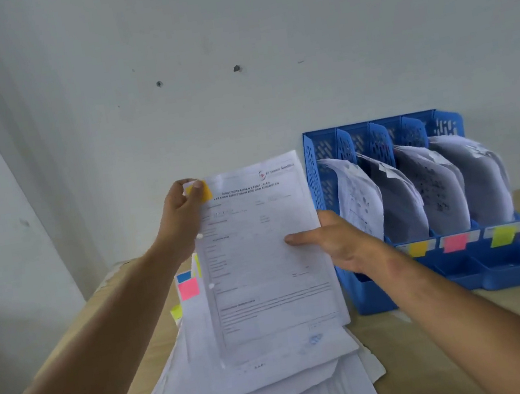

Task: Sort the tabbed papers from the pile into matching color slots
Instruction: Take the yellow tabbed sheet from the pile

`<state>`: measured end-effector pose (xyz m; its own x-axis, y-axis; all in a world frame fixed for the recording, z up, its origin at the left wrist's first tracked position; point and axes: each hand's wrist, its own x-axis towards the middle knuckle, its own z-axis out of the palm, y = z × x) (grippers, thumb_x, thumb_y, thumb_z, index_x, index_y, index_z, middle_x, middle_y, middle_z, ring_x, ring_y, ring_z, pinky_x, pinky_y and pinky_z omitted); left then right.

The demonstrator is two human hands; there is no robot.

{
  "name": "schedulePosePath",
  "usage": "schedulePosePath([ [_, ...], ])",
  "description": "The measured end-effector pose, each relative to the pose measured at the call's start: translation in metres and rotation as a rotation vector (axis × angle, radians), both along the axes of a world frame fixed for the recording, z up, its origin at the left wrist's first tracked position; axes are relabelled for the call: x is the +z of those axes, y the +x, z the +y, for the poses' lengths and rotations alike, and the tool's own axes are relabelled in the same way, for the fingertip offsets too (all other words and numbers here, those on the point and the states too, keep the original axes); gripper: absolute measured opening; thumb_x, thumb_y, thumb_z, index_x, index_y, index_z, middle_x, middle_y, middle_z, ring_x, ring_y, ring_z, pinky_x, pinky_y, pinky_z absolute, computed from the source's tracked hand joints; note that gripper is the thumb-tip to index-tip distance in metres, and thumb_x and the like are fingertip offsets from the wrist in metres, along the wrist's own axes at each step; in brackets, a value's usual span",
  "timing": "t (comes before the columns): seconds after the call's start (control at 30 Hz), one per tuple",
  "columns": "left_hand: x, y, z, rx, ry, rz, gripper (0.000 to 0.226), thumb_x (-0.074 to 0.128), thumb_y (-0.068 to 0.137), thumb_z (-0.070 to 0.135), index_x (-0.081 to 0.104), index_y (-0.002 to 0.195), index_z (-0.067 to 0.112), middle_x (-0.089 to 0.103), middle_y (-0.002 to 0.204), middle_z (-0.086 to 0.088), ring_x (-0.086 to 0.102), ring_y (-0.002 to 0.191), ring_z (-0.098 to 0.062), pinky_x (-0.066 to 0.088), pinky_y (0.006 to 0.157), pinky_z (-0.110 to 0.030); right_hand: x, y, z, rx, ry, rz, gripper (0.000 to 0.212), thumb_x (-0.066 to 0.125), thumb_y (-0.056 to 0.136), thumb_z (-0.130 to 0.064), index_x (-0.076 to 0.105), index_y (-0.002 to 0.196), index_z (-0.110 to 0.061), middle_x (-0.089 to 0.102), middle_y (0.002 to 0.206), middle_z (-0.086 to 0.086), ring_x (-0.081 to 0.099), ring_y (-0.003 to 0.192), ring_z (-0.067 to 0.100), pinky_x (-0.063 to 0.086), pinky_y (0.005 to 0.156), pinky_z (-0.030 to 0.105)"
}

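Both hands hold up a white printed paper (pixel 261 258) above the pile (pixel 265 386). My left hand (pixel 183 215) pinches its top left corner, right at an orange tab (pixel 206 191). My right hand (pixel 333 239) grips the paper's right edge, thumb on the front. In the pile below, blue (pixel 184 276), pink (pixel 188 288) and yellow (pixel 176 311) tabs stick out at the left. To the right stands the blue slotted file rack (pixel 315 167), its slots full of curved papers. Orange (pixel 418 248), pink (pixel 454 243) and yellow (pixel 502 235) labels mark its front; my right hand hides the leftmost label.
The pile and rack rest on a light wooden table (pixel 444 338) against a white wall (pixel 228 48). A low blue tray lip (pixel 502 271) juts out at the rack's front. The table's left edge runs diagonally beside my left forearm.
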<state>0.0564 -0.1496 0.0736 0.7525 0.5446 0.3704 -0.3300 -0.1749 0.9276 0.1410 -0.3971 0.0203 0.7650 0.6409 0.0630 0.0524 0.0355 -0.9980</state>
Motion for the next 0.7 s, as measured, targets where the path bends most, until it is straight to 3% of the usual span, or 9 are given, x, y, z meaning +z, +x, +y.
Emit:
schedulePosePath([
  [0.2, 0.046, 0.026, -0.065, -0.156, 0.069, -0.109, 0.005, 0.062, 0.102, 0.022, 0.060, 0.100, 0.018, 0.065, 0.078, 0.006, 0.061, 0.065, -0.006, 0.049, 0.059, -0.023, 0.037, -0.003, -0.062, -0.238, -0.012, -0.148, 0.030, 0.069, 0.089, 0.001, 0.073, 0.114, -0.015, 0.078, 0.107, 0.002, 0.074, 0.101, 0.022, 0.058, 0.094, 0.042],
  [0.33, 0.063, 0.036, -0.110, -0.394, 0.195, -0.106, 0.027, 0.070, 0.097, 0.019, 0.063, 0.119, 0.006, 0.076, 0.106, -0.005, 0.073, 0.095, -0.017, 0.059, 0.084, -0.032, 0.046, 0.007, -0.109, -0.457, -0.014, -0.212, 0.025, 0.069, 0.088, -0.003, 0.073, 0.105, -0.020, 0.078, 0.096, -0.002, 0.073, 0.094, 0.023, 0.060, 0.081, 0.038],
  [0.4, 0.069, 0.041, -0.131, -0.491, 0.276, -0.096, 0.030, 0.068, 0.099, 0.021, 0.065, 0.124, 0.005, 0.076, 0.114, -0.007, 0.073, 0.105, -0.021, 0.059, 0.091, -0.036, 0.044, 0.015, -0.132, -0.552, -0.007, -0.224, 0.026, 0.069, 0.085, -0.002, 0.072, 0.102, -0.022, 0.078, 0.096, 0.000, 0.072, 0.095, 0.025, 0.060, 0.084, 0.044],
  [0.5, 0.070, 0.055, -0.153, -0.539, 0.594, -0.058, 0.035, 0.063, 0.101, 0.040, 0.070, 0.124, 0.014, 0.076, 0.117, 0.002, 0.072, 0.109, -0.018, 0.058, 0.096, -0.040, 0.040, 0.020, -0.155, -0.580, -0.013, -0.224, 0.032, 0.065, 0.086, 0.001, 0.071, 0.106, -0.023, 0.078, 0.098, -0.003, 0.071, 0.096, 0.022, 0.059, 0.083, 0.040],
  [0.57, 0.067, 0.069, -0.164, -0.536, 0.818, 0.022, 0.053, 0.056, 0.097, 0.062, 0.070, 0.123, 0.017, 0.076, 0.113, -0.001, 0.072, 0.104, -0.024, 0.058, 0.094, -0.049, 0.036, 0.027, -0.167, -0.602, -0.044, -0.190, 0.030, 0.063, 0.088, 0.000, 0.072, 0.109, -0.019, 0.077, 0.103, 0.001, 0.070, 0.099, 0.024, 0.058, 0.084, 0.039],
  [0.63, 0.060, 0.086, -0.170, -0.559, 0.895, 0.111, 0.070, 0.045, 0.094, 0.075, 0.070, 0.119, 0.014, 0.075, 0.108, -0.011, 0.071, 0.098, -0.032, 0.057, 0.088, -0.054, 0.033, 0.034, -0.174, -0.636, -0.061, -0.158, 0.024, 0.064, 0.089, -0.003, 0.074, 0.105, -0.017, 0.077, 0.104, 0.004, 0.070, 0.101, 0.027, 0.057, 0.091, 0.044],
  [0.7, 0.055, 0.097, -0.174, -0.616, 0.846, 0.190, 0.061, 0.043, 0.097, 0.070, 0.068, 0.126, 0.023, 0.074, 0.117, -0.002, 0.071, 0.105, -0.025, 0.055, 0.097, -0.049, 0.030, 0.039, -0.181, -0.670, -0.068, -0.149, 0.021, 0.065, 0.088, -0.005, 0.075, 0.102, -0.017, 0.078, 0.101, 0.003, 0.070, 0.102, 0.028, 0.056, 0.096, 0.049],
])
